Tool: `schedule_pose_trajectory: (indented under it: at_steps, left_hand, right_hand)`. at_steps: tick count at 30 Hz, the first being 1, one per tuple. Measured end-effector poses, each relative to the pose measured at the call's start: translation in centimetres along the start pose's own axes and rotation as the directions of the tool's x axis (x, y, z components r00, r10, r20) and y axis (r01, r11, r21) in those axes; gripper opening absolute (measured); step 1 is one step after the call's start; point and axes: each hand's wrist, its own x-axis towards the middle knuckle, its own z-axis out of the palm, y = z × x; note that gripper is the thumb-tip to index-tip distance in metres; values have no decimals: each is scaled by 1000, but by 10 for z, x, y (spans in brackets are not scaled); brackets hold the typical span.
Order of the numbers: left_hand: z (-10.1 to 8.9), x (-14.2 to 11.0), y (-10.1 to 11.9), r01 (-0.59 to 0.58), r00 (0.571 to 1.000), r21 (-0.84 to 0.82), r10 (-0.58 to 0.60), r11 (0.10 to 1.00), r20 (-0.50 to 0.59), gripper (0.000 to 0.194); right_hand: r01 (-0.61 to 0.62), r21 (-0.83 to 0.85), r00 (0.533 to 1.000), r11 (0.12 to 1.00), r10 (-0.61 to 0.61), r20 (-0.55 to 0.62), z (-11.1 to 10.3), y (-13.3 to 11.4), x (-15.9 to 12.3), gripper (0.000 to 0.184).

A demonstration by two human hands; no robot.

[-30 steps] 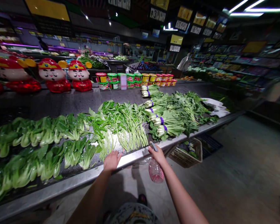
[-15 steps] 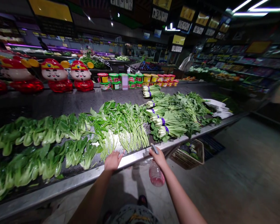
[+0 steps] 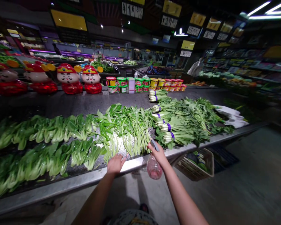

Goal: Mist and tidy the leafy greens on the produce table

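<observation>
My right hand (image 3: 158, 154) is wrapped round the neck of a spray bottle (image 3: 154, 168) with a grey head and a clear body, pinkish low down. The bottle hangs just over the front edge of the display, its head toward the long-stemmed leafy greens (image 3: 131, 125). My left hand (image 3: 116, 163) lies with fingers apart at the metal edge (image 3: 133, 163), holding nothing. To its left are two rows of bok choy (image 3: 53, 159). Past my right hand lie bunches of greens (image 3: 178, 136) with white stems and purple bands.
Red figurine-shaped containers (image 3: 69, 79) and stacked tubs (image 3: 121, 84) line the back of the display. A crate (image 3: 196, 165) of vegetables stands on the floor to the right. A white cloth or bag (image 3: 233, 115) lies at the right end. Price signs (image 3: 132, 11) hang overhead.
My right hand has lifted the spray bottle slightly up toward the long-stemmed greens. My left hand stays at the metal edge. The view has turned a little to the left.
</observation>
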Motion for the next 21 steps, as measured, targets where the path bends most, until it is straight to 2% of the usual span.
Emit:
schedule_pose_trajectory:
  at_steps: [6, 12, 17, 21]
  left_hand:
    - [1, 0, -1, -2, 1000, 14, 2, 1000, -7, 49]
    - [4, 1, -2, 17, 1000, 21, -17, 1000, -13, 54]
    - [-2, -2, 1, 9, 1000, 35, -9, 999, -15, 52]
    - [-8, -7, -1, 56, 997, 71, -51, 996, -64, 53]
  right_hand:
    - [-45, -21, 999, 999, 45, 1, 1, 6, 6, 65]
    - [-43, -33, 999, 999, 44, 24, 0, 9, 14, 58]
    - [34, -7, 990, 999, -33, 137, -5, -7, 26, 51]
    - [93, 8, 972, 996, -92, 217, -6, -19, 43, 48]
